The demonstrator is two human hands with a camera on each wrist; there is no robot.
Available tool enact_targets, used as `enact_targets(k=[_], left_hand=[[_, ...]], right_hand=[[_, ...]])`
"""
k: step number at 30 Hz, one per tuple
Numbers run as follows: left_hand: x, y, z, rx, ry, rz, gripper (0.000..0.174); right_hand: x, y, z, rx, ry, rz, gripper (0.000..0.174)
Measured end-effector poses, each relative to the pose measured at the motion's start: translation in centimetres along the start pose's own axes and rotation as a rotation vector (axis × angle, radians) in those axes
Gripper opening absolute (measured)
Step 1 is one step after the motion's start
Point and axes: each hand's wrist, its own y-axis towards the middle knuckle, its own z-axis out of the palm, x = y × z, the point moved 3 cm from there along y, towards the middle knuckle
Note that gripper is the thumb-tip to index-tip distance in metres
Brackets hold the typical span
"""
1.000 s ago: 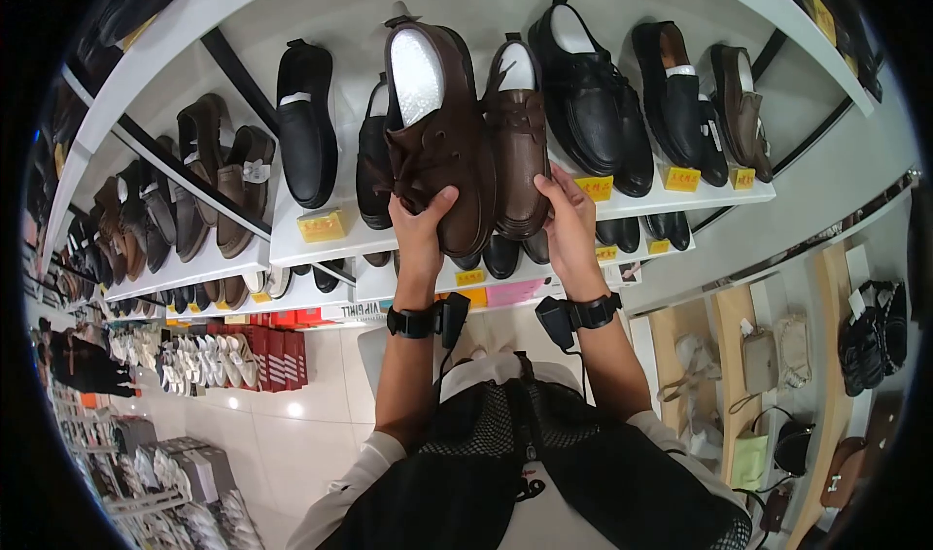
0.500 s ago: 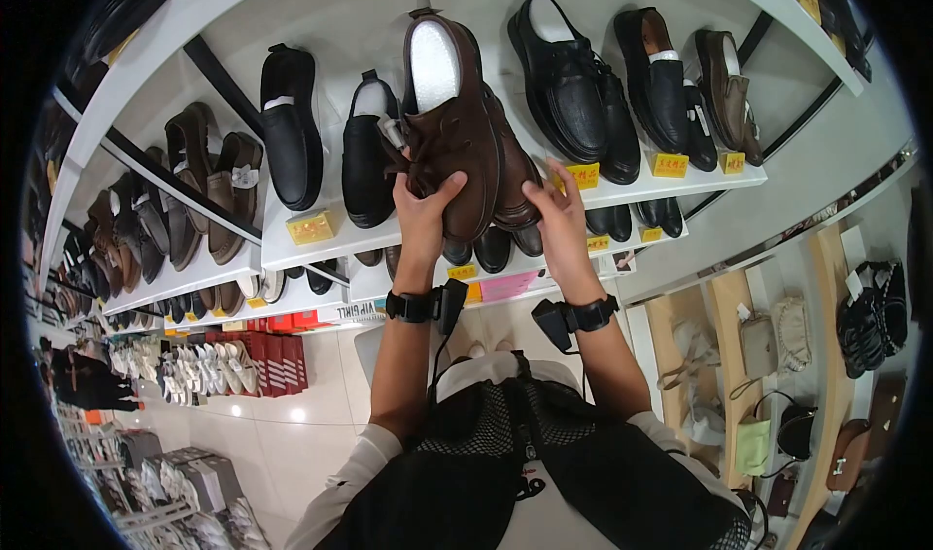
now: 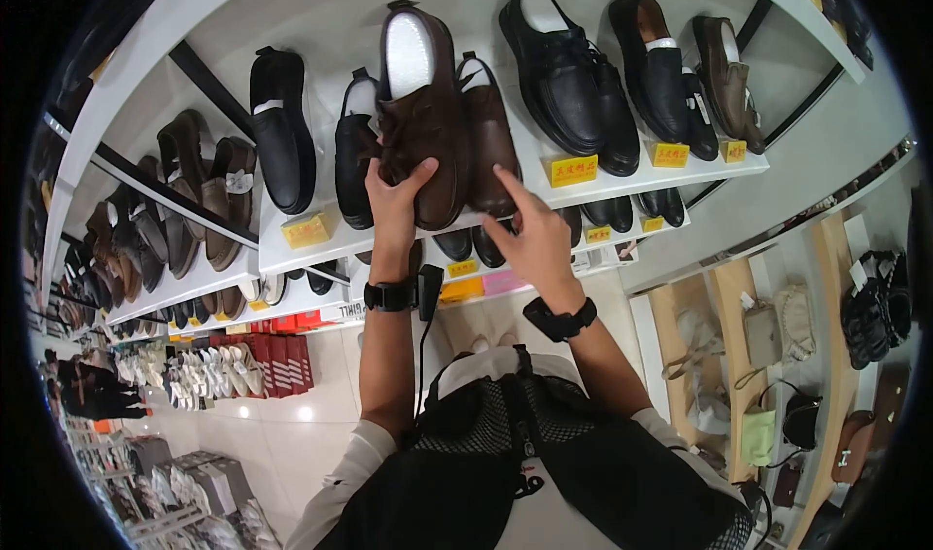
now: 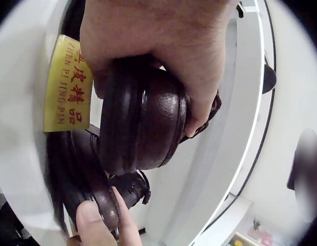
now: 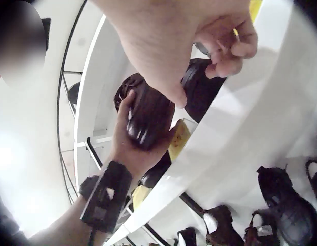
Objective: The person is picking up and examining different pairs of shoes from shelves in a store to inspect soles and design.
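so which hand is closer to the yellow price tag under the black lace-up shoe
Right. The right hand sits just left of and below the yellow price tag, apart from it; the left hand grips the brown shoe farther left.

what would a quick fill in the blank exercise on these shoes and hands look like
1. The left hand grips the toe of a lace-up shoe whose colour is ___.
2. The right hand reaches to the second brown shoe with its ___ finger stretched out.
3. The price tag on the white shelf is ___ in colour.
4. The neighbouring shoe just left of the gripped one is ___.

Missing words: brown; index; yellow; black
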Motion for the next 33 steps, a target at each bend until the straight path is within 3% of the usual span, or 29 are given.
enact_targets(k=[9, 11, 12, 13, 15, 16, 18, 19, 20, 22, 23, 24, 27, 30, 33], left_hand=[[-0.3, -0.5, 0.6, 0.119, 0.000, -0.026, 0.057], [-0.8, -1.5, 0.8, 0.083, -0.033, -0.072, 0.057], [-1.0, -2.2, 0.8, 0.047, -0.069, -0.120, 0.057], [-1.6, -2.9, 0.7, 0.043, -0.069, -0.121, 0.057], [-2.2, -4.6, 0.7, 0.097, -0.282, -0.268, 0.056], [-2.3, -5.3, 0.3, 0.089, -0.284, -0.274, 0.056], [-2.4, -6.5, -0.3, 0.190, -0.315, -0.383, 0.055], [-2.5, -7.1, -0.7, 0.267, -0.258, -0.479, 0.062], [-2.6, -7.4, -0.6, 0.266, -0.261, -0.487, 0.062], [-2.4, -8.1, 0.2, 0.505, 0.026, -0.521, 0.070], [-2.1, -8.8, 0.6, 0.529, -0.024, -0.484, 0.081], [-2.0, -9.7, 0.9, 0.531, -0.028, -0.492, 0.081], [-2.5, -11.6, 2.5, 0.646, -0.277, -0.437, 0.099], [-2.3, -12.9, 3.3, 0.575, -0.312, -0.394, 0.099], [-2.0, -12.8, 2.7, 0.473, -0.323, -0.380, 0.100]], right_hand=[[-1.5, 2.8, 1.1, -0.074, -0.074, 0.089, 0.055], [-2.3, 2.8, 1.2, -0.140, 0.271, 0.133, 0.051], [-2.4, 2.5, 0.9, -0.139, 0.271, 0.135, 0.051], [-2.6, 1.9, 0.5, -0.117, 0.514, 0.202, 0.050], [-2.4, 1.3, -0.6, 0.012, 0.862, 0.285, 0.051], [-1.9, 1.2, -1.3, 0.020, 0.860, 0.292, 0.051], [-0.3, 1.3, -3.1, -0.002, 1.280, 0.328, 0.059], [-1.1, 1.3, -3.3, 0.115, 1.314, 0.279, 0.064], [-0.9, 1.4, -3.2, 0.115, 1.427, 0.277, 0.061], [-1.7, 1.3, -2.4, 0.107, 1.496, 0.399, 0.061], [-2.1, 1.3, -2.2, 0.100, 1.534, 0.387, 0.061], [-2.5, 1.4, -2.2, 0.096, 1.530, 0.395, 0.061], [-2.3, 1.1, -1.9, 0.201, 1.747, 0.622, 0.061], [-2.4, 0.4, -2.0, 0.246, 1.594, 0.702, 0.060], [-0.1, -0.5, -2.8, 0.168, 1.498, 0.587, 0.055]])
